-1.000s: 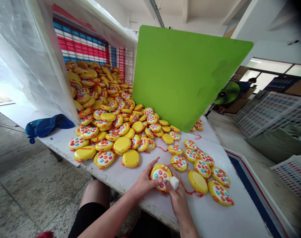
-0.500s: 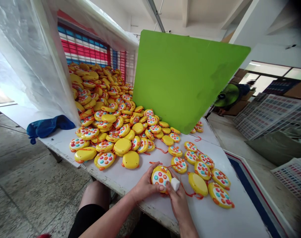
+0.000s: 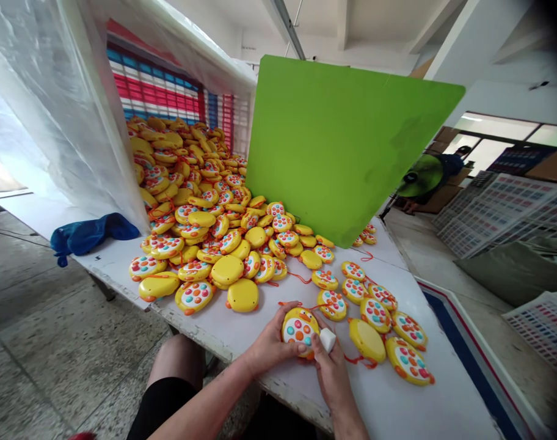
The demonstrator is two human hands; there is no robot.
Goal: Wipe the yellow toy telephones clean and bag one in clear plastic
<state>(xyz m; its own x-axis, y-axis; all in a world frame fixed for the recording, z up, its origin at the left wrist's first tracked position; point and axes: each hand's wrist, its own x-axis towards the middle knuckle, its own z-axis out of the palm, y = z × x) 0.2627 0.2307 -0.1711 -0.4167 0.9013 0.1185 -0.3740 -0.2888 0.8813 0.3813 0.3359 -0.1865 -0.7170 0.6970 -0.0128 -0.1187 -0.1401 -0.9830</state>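
A yellow duck-shaped toy with a white face of coloured round buttons is tilted up over the table's near edge. My left hand wraps round its left side, thumb along the lower rim. In my right hand is a small white block, pinched beside the toy's right edge; it could be a sponge or eraser. The fingers behind the toy are hidden. Close to my right hand lies a similar toy, plain yellow back up, with a red cord.
A large heap of the same toys spills from a plastic-draped cage at the left. Behind stands a green board. Several toys lie at the right of the white table. Blue cloth rests at the left edge. Far right, a person sits near a fan.
My right thumb and the white block have shifted slightly right, away from the toy's face. Otherwise the toy and my left hand stay nearly as they were.
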